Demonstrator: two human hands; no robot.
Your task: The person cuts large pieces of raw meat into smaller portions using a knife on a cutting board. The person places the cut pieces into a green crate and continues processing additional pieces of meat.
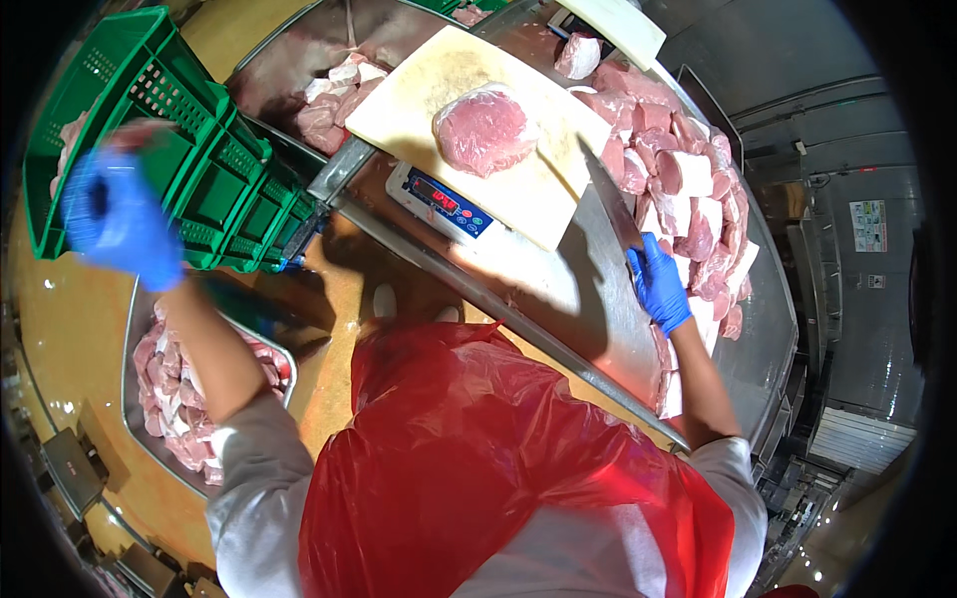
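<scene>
A: What hazards apply?
B: The knife (612, 199) lies across the right of centre, its tip near the cutting board (399, 110). A careless wrist turn could cut into the meat pile (706, 214). A knock to the board could make the large meat piece (485, 130), upper centre, slide.
A: State the grip.
B: Right hand (658, 283): closed around the knife's handle. Left hand (122, 217), upper left by the green crate (159, 92): blurred; whether it grips the reddish piece (148, 135) cannot be told.
</scene>
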